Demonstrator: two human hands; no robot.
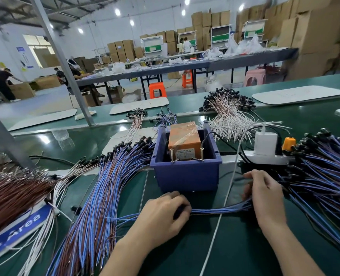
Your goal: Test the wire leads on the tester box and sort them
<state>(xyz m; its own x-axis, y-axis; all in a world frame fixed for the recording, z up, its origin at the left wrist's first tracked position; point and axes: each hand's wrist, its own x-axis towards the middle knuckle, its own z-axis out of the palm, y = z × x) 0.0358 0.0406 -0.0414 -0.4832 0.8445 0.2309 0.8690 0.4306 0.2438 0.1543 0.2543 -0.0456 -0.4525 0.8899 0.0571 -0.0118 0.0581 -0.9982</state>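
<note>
An orange tester box (184, 140) sits in a blue plastic bin (187, 174) with two upright screws at its front edge. In front of the bin a small bundle of blue and brown wire leads (217, 210) stretches between my hands. My left hand (163, 214) grips its left end, fingers curled round the wires. My right hand (266, 198) holds the right end where the bundle meets a large pile of blue leads with black caps (322, 176). Another big pile of blue and brown leads (105, 188) fans out left of the bin.
Brown leads (11, 196) and white leads (51, 212) lie at far left over a blue sign. White and pink leads (228, 114) are piled behind the bin. A white power strip (268, 158) with a charger sits right of the bin; a white cable (219, 222) crosses the green table.
</note>
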